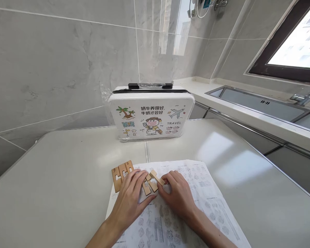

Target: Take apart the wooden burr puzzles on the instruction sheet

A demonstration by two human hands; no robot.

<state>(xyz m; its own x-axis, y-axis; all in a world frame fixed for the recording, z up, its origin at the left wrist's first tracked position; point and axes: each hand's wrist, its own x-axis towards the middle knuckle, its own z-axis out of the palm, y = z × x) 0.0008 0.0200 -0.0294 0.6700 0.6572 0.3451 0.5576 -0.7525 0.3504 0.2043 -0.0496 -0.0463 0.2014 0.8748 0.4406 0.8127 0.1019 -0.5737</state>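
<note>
My right hand (179, 193) pinches the end of a pale wooden puzzle piece (157, 178), which slants over other pieces. Beneath and beside it, more light wooden pieces (146, 189) lie on the printed paper sheet (196, 175). My left hand (130, 196) rests with fingers stretched over the pieces and the thumb held apart; its fingertips touch the pale wood. Left of those fingers lie several darker notched wooden pieces (117, 184), side by side, with handwritten numbers on their ends. The left fingers partly cover this row.
A white cartoon-printed case (152, 117) in plastic wrap stands upright behind the sheet. Everything rests on a white table (67, 179) with a seam across it. A grey tiled wall (62, 62) is behind, and a counter with a sink (263, 103) runs along the right.
</note>
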